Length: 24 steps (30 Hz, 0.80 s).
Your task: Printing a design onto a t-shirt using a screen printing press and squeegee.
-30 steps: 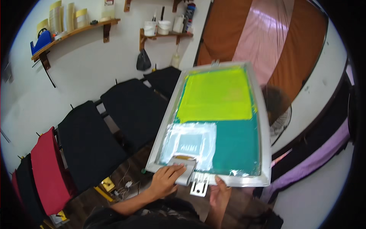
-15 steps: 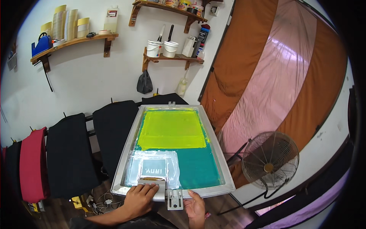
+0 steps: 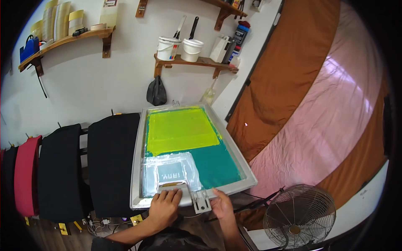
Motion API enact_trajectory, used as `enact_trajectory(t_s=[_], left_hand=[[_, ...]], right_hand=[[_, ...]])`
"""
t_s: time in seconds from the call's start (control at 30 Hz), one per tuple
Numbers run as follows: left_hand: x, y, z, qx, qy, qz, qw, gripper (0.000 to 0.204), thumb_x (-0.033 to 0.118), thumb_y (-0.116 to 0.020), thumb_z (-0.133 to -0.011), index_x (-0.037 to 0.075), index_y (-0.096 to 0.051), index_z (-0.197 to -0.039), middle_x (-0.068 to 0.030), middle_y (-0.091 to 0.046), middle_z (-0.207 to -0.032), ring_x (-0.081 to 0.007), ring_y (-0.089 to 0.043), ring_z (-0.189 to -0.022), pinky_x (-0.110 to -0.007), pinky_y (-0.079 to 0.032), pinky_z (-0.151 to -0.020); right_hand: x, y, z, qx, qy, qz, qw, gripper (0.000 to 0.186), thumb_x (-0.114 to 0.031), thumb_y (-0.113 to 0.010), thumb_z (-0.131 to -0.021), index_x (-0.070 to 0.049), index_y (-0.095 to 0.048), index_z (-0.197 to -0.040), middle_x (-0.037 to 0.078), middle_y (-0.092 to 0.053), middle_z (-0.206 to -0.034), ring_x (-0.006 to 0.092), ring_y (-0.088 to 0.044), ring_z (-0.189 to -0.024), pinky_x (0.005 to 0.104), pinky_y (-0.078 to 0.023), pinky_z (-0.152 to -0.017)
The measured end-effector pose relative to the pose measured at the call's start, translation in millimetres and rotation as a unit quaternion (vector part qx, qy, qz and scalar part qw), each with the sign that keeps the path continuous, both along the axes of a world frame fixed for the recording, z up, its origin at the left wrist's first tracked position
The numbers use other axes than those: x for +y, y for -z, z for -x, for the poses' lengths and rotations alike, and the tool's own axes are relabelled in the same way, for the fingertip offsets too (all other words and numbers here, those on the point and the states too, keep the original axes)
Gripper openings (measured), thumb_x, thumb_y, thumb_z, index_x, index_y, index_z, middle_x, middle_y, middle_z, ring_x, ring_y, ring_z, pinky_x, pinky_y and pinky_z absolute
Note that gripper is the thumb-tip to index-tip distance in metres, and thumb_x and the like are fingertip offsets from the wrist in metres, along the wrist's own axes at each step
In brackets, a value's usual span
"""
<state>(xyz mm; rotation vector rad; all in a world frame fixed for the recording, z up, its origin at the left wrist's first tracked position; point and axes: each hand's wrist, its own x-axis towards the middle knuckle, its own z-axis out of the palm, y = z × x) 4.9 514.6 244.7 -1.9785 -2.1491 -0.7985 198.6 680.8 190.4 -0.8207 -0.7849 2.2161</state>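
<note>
A screen-printing screen with a grey metal frame [image 3: 137, 167] is tilted in front of me. Its mesh is yellow-green [image 3: 184, 129] in the far part and teal [image 3: 220, 167] nearer. Pale tape surrounds a small lettered stencil [image 3: 171, 171] at the near left. My left hand [image 3: 164, 209] has its fingers curled over a grey squeegee [image 3: 186, 197] by the frame's near edge; a brownish strip shows along its far side. With thumb on top, my right hand [image 3: 222, 206] grips the near right edge, its other fingers partly hidden below, beside a slotted metal bracket [image 3: 202, 203].
Black-covered boards [image 3: 112, 163] and a red one [image 3: 28, 175] line the left. A standing fan [image 3: 299, 217] is at the lower right, before a brown and pink curtain [image 3: 284, 79]. Wall shelves [image 3: 197, 60] hold white buckets [image 3: 169, 48]; cables [image 3: 98, 227] lie below the boards.
The whole view has shifted and tilted, and the screen appears turned a little, its far end further left. Both hands keep their holds on the squeegee and frame.
</note>
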Motion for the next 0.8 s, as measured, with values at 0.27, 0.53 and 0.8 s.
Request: enact_trajectory(t_s=[0.27,0.53,0.8], left_hand=[[75,1,-26,-0.004,-0.058,0.041,0.997,0.050,0.006,-0.061,-0.071,0.003,-0.060,-0.120,-0.0095,-0.063,-0.118,-0.0263,-0.060,-0.098,-0.038,-0.047,-0.078],[126,5,-60,-0.014,-0.108,0.048,0.993,0.054,0.005,-0.062,-0.068,0.008,-0.057,-0.122,-0.0060,-0.062,-0.118,-0.0269,-0.058,-0.099,-0.040,-0.046,-0.079],[162,19,-81,0.005,-0.149,0.050,0.988,0.049,0.004,-0.058,-0.071,0.008,-0.060,-0.120,-0.0056,-0.062,-0.117,-0.0262,-0.058,-0.096,-0.039,-0.047,-0.079]], right_hand=[[83,-1,-4,0.013,-0.048,0.043,0.998,0.032,-0.017,-0.066,-0.088,-0.003,-0.060,-0.116,0.010,-0.069,-0.106,0.0214,-0.068,-0.089,0.0345,-0.056,-0.076],[139,8,-25,0.032,-0.101,0.098,0.989,0.033,-0.021,-0.065,-0.089,-0.005,-0.060,-0.118,0.012,-0.069,-0.105,0.0240,-0.070,-0.085,0.0370,-0.058,-0.068],[186,46,-37,0.019,-0.149,0.104,0.983,0.034,-0.024,-0.066,-0.089,-0.006,-0.059,-0.117,0.008,-0.070,-0.098,0.0179,-0.069,-0.069,0.0287,-0.055,-0.055]])
